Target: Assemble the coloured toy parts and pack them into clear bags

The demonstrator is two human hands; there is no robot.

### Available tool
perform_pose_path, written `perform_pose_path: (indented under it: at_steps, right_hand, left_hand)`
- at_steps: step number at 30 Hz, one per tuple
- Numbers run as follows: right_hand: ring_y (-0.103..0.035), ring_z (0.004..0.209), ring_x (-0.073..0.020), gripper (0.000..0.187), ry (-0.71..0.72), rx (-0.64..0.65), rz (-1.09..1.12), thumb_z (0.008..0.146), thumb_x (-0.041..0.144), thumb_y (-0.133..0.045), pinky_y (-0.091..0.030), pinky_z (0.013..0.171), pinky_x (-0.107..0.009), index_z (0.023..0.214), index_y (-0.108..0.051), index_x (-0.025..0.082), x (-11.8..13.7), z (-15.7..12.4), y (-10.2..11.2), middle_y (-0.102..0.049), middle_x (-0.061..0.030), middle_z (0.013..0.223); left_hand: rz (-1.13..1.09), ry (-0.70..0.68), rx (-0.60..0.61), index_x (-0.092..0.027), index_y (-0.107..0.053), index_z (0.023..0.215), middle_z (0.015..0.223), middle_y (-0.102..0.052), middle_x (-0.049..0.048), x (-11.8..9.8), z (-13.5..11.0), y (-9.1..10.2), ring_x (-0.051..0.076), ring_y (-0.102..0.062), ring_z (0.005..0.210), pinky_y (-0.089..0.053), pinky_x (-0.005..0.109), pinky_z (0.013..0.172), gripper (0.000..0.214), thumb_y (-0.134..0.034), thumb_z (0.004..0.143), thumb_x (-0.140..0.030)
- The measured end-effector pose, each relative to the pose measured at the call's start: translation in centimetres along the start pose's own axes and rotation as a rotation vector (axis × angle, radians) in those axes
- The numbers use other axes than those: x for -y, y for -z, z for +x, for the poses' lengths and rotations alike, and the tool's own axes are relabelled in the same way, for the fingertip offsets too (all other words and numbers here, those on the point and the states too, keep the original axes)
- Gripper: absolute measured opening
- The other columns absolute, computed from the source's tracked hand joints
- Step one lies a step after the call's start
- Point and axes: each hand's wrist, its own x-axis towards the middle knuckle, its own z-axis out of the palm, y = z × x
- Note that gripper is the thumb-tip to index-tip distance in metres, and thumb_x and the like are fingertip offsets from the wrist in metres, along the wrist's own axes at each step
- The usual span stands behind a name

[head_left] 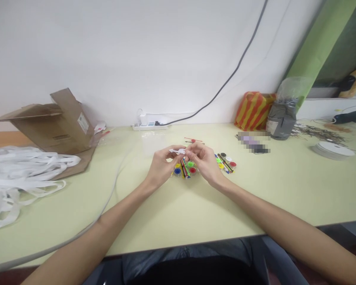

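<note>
From my remote seat, I see the left grip [163,168] and the right grip [203,162] raised together just above the middle of the table [166,206]. The left one is clenched in a pinch on a small white plastic piece [177,151], held in the air between the two hands. The right one is curled in against the piece's right end, but I cannot tell whether it is clenched on the piece or only touching it.

Directly beneath the hands lies a cluster of coloured plastic discs and thin sticks [184,170], partly hidden by the fingers. A second cluster of discs and sticks [225,163] lies just to the right, and a thin red-tipped pin [193,140] lies apart on the far side. As far as I can judge, only the white piece is in hand, while many loose parts remain on the table and no finished assembly shows.

To the left are an opened cardboard box [59,126] and a heap of white straps [17,174]. Toward the far right stand an orange-striped bag [254,111] and a grey bag [281,118].
</note>
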Motion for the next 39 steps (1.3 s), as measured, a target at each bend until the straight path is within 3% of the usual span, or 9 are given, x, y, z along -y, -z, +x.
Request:
perform_pose_path:
  at_steps: [4, 9, 20, 25, 27, 30, 33, 36, 39]
  right_hand:
    - [-0.063, 0.071, -0.0167, 0.033, 0.002, -0.022, -0.088, 0.086, 0.052, -0.068, -0.046, 0.067, -0.029, 0.082, -0.061, 0.02, -0.3, 0.1, 0.2, -0.066, -0.0016, 0.074]
    - [-0.059, 0.07, -0.0161, 0.035, -0.005, -0.048, -0.204, 0.083, 0.052, -0.071, -0.043, 0.064, -0.028, 0.08, -0.063, 0.018, -0.7, 0.4, 0.7, -0.066, -0.0029, 0.077]
    - [-0.06, 0.098, -0.0219, 0.009, 0.264, -0.084, -0.535, 0.095, 0.029, -0.059, -0.046, 0.089, -0.035, 0.09, -0.062, 0.022, -0.4, -0.5, 0.4, -0.07, -0.0056, 0.097]
    - [-0.058, 0.106, -0.0243, 0.014, 0.361, -0.081, -0.692, 0.099, 0.026, -0.052, -0.044, 0.095, -0.039, 0.104, -0.066, 0.023, 0.0, -0.9, 0.3, -0.07, -0.0076, 0.102]
    - [-0.057, 0.106, -0.0245, 0.019, 0.385, -0.044, -0.76, 0.1, 0.026, -0.051, -0.042, 0.096, -0.04, 0.104, -0.069, 0.025, 0.4, -0.8, 0.5, -0.072, -0.0064, 0.101]
    - [-0.057, 0.1, -0.0241, 0.019, 0.412, -0.082, -0.793, 0.1, 0.029, -0.054, -0.041, 0.096, -0.04, 0.1, -0.073, 0.026, 1.0, -0.2, 1.3, -0.073, -0.0054, 0.098]
    - [-0.056, 0.095, -0.0241, 0.016, 0.406, -0.22, -0.774, 0.097, 0.031, -0.059, -0.042, 0.093, -0.04, 0.098, -0.074, 0.025, 1.0, 0.9, 2.7, -0.073, -0.0054, 0.096]
    - [-0.054, 0.093, -0.0249, 0.015, 0.361, -0.309, -0.789, 0.095, 0.032, -0.063, -0.042, 0.09, -0.04, 0.091, -0.074, 0.023, 0.2, 2.1, 4.5, -0.071, -0.006, 0.091]
    - [-0.052, 0.096, -0.0255, 0.014, 0.255, -0.274, -0.876, 0.092, 0.031, -0.066, -0.041, 0.088, -0.04, 0.087, -0.076, 0.023, -1.2, 3.1, 5.8, -0.067, -0.0074, 0.093]
  left_hand:
    - [0.136, -0.067, 0.012, -0.022, -0.075, 0.106, 0.086, -0.074, 0.0022, 0.0, -0.1, 0.2, 0.016, -0.064, 0.068, -0.053, 0.028, 0.068, 0.025, -0.069, 0.087, -0.038]
    - [0.195, -0.174, 0.04, -0.022, -0.072, 0.109, 0.097, -0.074, 0.0057, -0.2, -0.2, 0.4, 0.018, -0.066, 0.079, -0.054, 0.029, 0.075, 0.026, -0.062, 0.092, -0.038]
    - [0.356, -0.348, 0.035, -0.024, -0.072, 0.109, 0.095, -0.074, 0.0055, 0.1, 0.1, 1.0, 0.019, -0.069, 0.084, -0.052, 0.03, 0.081, 0.022, -0.058, 0.095, -0.032]
    - [0.297, -0.302, 0.038, -0.024, -0.071, 0.112, 0.094, -0.074, 0.0047, 0.1, 0.1, 1.1, 0.019, -0.069, 0.083, -0.053, 0.029, 0.081, 0.023, -0.061, 0.093, -0.035]
    - [0.269, -0.252, 0.049, -0.027, -0.065, 0.125, 0.09, -0.072, 0.0026, 0.2, 0.0, 1.1, 0.018, -0.068, 0.082, -0.053, 0.028, 0.081, 0.034, -0.063, 0.092, -0.037]
    - [0.276, -0.221, 0.085, -0.031, -0.043, 0.147, 0.088, -0.068, -0.0003, 0.6, -0.1, 1.2, 0.016, -0.066, 0.08, -0.051, 0.027, 0.08, 0.06, -0.064, 0.092, -0.036]
    - [0.361, -0.253, 0.074, -0.03, -0.027, 0.154, 0.087, -0.065, -0.0009, 1.3, 0.0, 1.3, 0.015, -0.061, 0.078, -0.048, 0.027, 0.08, 0.068, -0.058, 0.094, -0.03]
    - [0.437, -0.282, 0.044, -0.029, -0.024, 0.155, 0.085, -0.062, -0.0016, 1.7, 0.2, 1.5, 0.015, -0.058, 0.076, -0.046, 0.026, 0.079, 0.066, -0.05, 0.095, -0.022]
    - [0.481, -0.279, 0.033, -0.028, -0.027, 0.152, 0.084, -0.058, -0.0028, 1.9, 0.3, 1.7, 0.013, -0.056, 0.073, -0.044, 0.024, 0.074, 0.063, -0.047, 0.093, -0.016]
